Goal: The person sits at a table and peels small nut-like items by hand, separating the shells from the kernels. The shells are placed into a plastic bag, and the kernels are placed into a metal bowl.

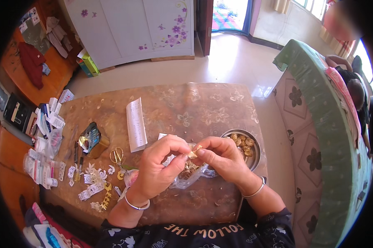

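Note:
My left hand [161,167] and my right hand [225,158] meet above the table. Between their fingertips they pinch a small pale yellowish piece [193,153], perhaps a bit of peel or shell; both hands touch it. Under them lies a clear plastic bag [188,182] with brown and pale crumbled scraps in it, partly covered by my hands. To the right, a round metal bowl [258,148] holds several knobbly tan lumps [242,141] that resemble shelled walnuts. My right hand hides part of its near left side.
A patterned brown cloth covers the table [180,108]. Left are gold-handled scissors [117,156], paper cutouts [95,173], an opened packet [93,139] and medicine boxes [51,117]. A folded paper [136,125] bears writing. A person [353,83] lies on the green-covered sofa [316,93].

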